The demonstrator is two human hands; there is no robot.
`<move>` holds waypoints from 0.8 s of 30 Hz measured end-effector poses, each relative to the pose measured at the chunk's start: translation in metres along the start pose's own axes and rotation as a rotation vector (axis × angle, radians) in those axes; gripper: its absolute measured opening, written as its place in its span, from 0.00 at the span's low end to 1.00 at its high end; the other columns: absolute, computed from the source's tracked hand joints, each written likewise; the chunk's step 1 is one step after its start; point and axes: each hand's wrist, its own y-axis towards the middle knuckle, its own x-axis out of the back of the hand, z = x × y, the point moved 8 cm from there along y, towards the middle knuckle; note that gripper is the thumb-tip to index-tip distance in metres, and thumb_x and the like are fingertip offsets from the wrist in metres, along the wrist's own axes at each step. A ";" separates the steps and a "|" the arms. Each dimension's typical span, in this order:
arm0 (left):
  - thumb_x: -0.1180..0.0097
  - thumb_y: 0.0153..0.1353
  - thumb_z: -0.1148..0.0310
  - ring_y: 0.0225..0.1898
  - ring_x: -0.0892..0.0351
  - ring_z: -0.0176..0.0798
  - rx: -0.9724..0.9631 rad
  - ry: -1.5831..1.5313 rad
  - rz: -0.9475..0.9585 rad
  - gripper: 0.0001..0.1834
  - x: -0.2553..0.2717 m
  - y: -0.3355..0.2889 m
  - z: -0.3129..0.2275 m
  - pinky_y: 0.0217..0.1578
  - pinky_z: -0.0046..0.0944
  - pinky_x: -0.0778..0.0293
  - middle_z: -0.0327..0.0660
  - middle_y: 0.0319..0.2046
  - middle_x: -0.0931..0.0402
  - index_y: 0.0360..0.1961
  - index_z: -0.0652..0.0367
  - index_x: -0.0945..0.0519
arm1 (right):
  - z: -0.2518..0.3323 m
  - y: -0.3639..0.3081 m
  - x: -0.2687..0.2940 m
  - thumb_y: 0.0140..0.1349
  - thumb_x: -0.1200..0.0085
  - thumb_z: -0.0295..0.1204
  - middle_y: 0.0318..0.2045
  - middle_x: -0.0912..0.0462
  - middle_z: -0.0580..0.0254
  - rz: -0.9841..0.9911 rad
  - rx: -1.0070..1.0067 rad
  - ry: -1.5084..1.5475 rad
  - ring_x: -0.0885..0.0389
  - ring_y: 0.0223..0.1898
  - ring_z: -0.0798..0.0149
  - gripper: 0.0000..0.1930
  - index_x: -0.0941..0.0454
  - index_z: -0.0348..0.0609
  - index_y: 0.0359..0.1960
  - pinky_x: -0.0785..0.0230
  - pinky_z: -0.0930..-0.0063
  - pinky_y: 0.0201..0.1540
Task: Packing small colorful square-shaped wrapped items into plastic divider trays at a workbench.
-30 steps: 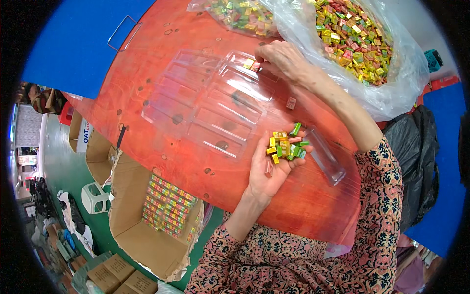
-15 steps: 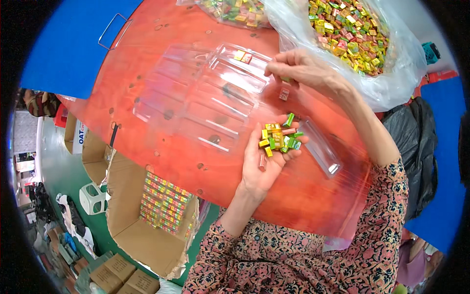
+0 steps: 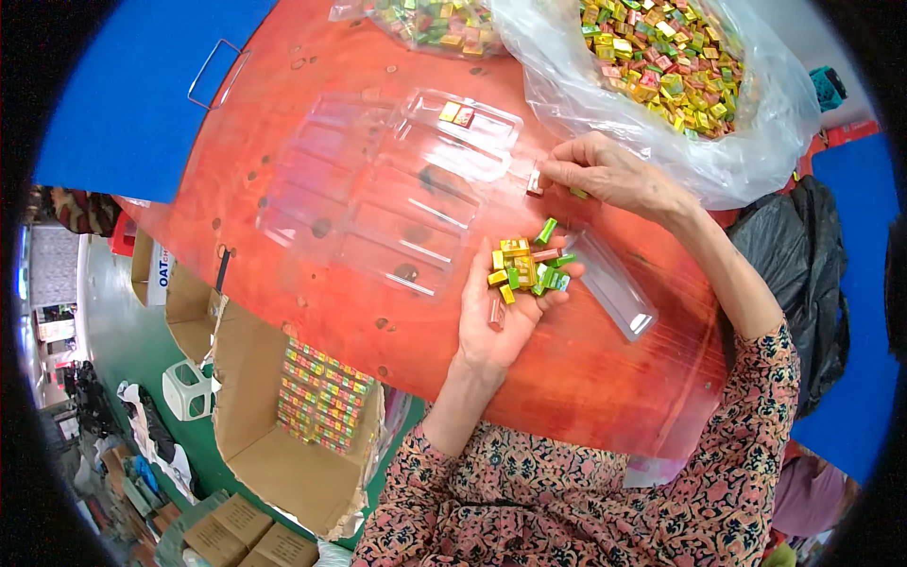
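Note:
My left hand is palm up over the table, its fingers cupping a heap of small foil-wrapped candies in yellow, green and red. My right hand pinches a single red-wrapped candy between thumb and fingertips, beside the clear plastic tray. Something yellow-green shows under its curled fingers. One yellow and one red candy lie side by side in the far slot of the tray. To the right of my left hand lies a narrow clear plastic lid or tray.
A large clear bag full of candies stands at the far right, a smaller bag beside it. Left of the red table, a cardboard box holds packed rows of candies. A white stool is on the green floor.
My right hand has moved from the tray's edge toward me and pinched the red candy that lay on the table. My left hand still holds its heap.

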 end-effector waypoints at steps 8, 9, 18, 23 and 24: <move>0.72 0.66 0.51 0.46 0.28 0.58 -0.009 0.021 0.006 0.29 -0.001 -0.002 -0.001 0.37 0.46 0.22 0.55 0.49 0.32 0.55 0.67 0.38 | 0.017 0.032 0.006 0.56 0.52 0.31 0.21 0.26 0.71 -0.088 0.047 0.278 0.31 0.23 0.79 0.11 0.22 0.37 0.34 0.38 0.83 0.26; 0.72 0.66 0.51 0.46 0.28 0.58 -0.004 0.013 0.009 0.29 -0.002 -0.001 0.001 0.37 0.46 0.22 0.55 0.49 0.32 0.55 0.67 0.38 | 0.019 0.035 0.010 0.60 0.52 0.35 0.24 0.23 0.73 -0.083 0.074 0.216 0.29 0.26 0.82 0.11 0.24 0.42 0.34 0.41 0.87 0.25; 0.73 0.66 0.51 0.48 0.29 0.58 -0.006 0.012 -0.002 0.29 0.000 -0.001 0.000 0.39 0.46 0.23 0.55 0.51 0.34 0.55 0.66 0.37 | -0.001 0.019 0.018 0.56 0.52 0.32 0.22 0.21 0.63 -0.146 0.034 -0.060 0.25 0.25 0.71 0.12 0.22 0.34 0.28 0.34 0.76 0.28; 0.72 0.66 0.50 0.48 0.30 0.59 -0.017 0.023 -0.021 0.30 0.002 -0.001 -0.001 0.40 0.47 0.23 0.55 0.51 0.34 0.55 0.66 0.37 | 0.000 0.014 0.005 0.52 0.48 0.32 0.21 0.20 0.60 -0.072 0.105 -0.089 0.25 0.25 0.71 0.11 0.21 0.35 0.27 0.34 0.74 0.28; 0.72 0.66 0.50 0.48 0.30 0.59 0.000 0.016 0.001 0.30 0.001 -0.001 0.001 0.40 0.47 0.23 0.55 0.51 0.34 0.55 0.66 0.37 | 0.001 0.012 0.000 0.53 0.48 0.33 0.21 0.21 0.64 -0.016 0.051 0.015 0.26 0.24 0.73 0.11 0.21 0.36 0.28 0.34 0.76 0.27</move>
